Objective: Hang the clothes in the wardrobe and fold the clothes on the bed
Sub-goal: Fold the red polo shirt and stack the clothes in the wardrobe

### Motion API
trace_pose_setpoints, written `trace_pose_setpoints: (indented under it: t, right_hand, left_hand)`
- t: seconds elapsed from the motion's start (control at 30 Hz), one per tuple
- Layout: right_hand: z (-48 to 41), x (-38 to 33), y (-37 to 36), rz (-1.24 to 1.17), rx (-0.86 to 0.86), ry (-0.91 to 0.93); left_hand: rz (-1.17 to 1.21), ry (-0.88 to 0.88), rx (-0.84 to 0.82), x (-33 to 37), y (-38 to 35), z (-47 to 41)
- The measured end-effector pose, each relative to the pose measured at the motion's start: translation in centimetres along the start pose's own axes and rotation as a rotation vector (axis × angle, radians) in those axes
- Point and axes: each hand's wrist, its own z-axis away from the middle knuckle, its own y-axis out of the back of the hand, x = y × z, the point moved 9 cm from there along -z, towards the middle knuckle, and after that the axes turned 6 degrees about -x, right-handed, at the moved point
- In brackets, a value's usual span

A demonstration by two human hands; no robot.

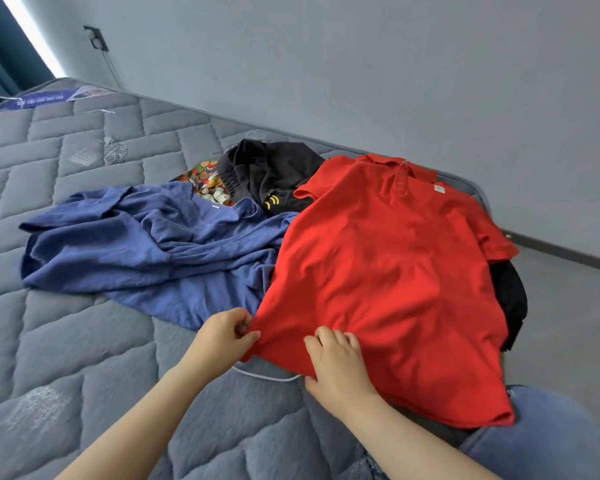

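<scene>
On the grey quilted bed, near its corner, a red polo shirt lies spread front-up, collar twd the wall. L hand pinches the hem corner. R hand grips the hem just beside it, fingers on top, thumb under. A crumpled blue shirt lies left, partly under the red one, w/ a black garment behind.
</scene>
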Motion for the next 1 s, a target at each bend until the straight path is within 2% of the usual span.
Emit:
trace_pose_setpoints:
  t: [0.07, 0.2, 0.3, 0.4, 0.5, 0.6, 0.67, 0.8, 1.0]
  right_hand:
    - [0.0, 0.2, 1.3, 0.038, 0.064, 0.004]
    - [0.7, 1.4, 1.7, -0.058, 0.004, 0.047]
    - [2.6, 1.8, 1.5, -0.072, 0.001, 0.125]
    - [4.3, 1.9, -0.1, -0.14, -0.072, 0.163]
    - [5.1, 2.1, -1.5, -0.212, -0.129, 0.176]
    - [6.0, 3.9, -0.6, -0.294, -0.049, 0.124]
    - [7.1, 6.2, 0.2, -0.302, 0.016, 0.058]
    - [10.3, 12.2, 0.5, -0.244, 0.059, -0.083]
    - [15.0, 19.3, -3.0, -0.17, -0.092, -0.238]
  left_hand:
    - [0.05, 0.01, 0.007, -0.3, 0.0, 0.3]
    - [0.237, 0.099, 0.029, -1.7, 0.3, 0.6]
    - [0.338, 0.116, -0.077, -1.7, -0.7, 1.5]
    - [0.131, 0.07, -0.151, -1.2, -1.7, 2.7]
    - [-0.151, 0.015, -0.093, 0.0, -2.0, 3.3]
    - [-0.37, -0.052, -0.02, 2.8, -2.4, 3.5]
    - [-0.373, -0.159, -0.006, 5.3, -3.4, 3.6]
    - [-0.314, -0.365, -0.104, 10.4, -7.6, 3.7]
    - [-0.449, -0.5, -0.209, 16.0, -16.0, 3.1]
